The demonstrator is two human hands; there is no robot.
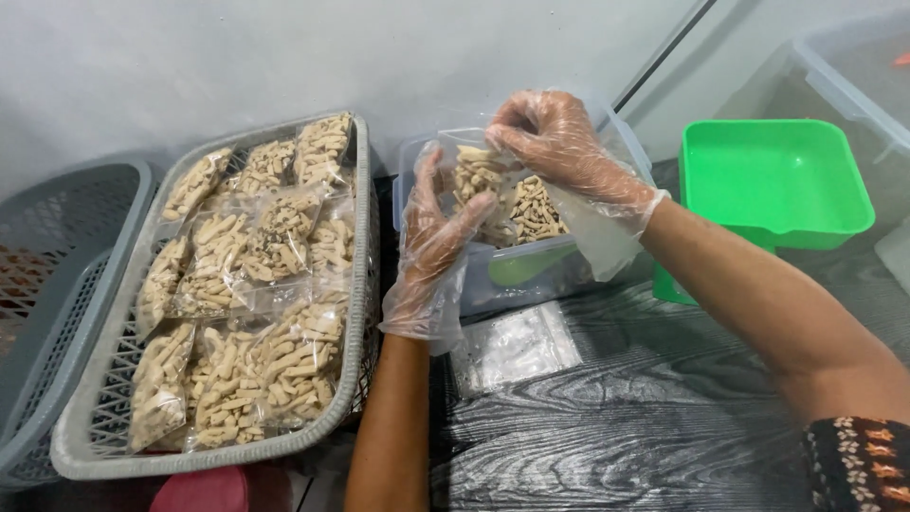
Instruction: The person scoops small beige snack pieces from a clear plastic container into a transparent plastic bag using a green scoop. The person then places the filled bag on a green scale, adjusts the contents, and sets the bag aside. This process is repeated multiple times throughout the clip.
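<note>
A dark, wood-grained table [664, 417] runs against a pale grey wall, and over it you work in thin, crinkly plastic gloves. Your left hand [431, 237] cups a small clear plastic bag of pale, stubby snack sticks [479, 171], its grip loose around the bag's side, while your right hand [559, 142] pinches the bag's top, fingers closed narrow on it. The bag hangs just above the clear plastic tub [512, 265] of loose sticks. The film looks slippery against the gloves, so a slack pinch could let brittle sticks spill out. To your left, a grey lattice plastic basket [360, 284] holds filled packets; a green square plastic tray [773, 180] sits right.
</note>
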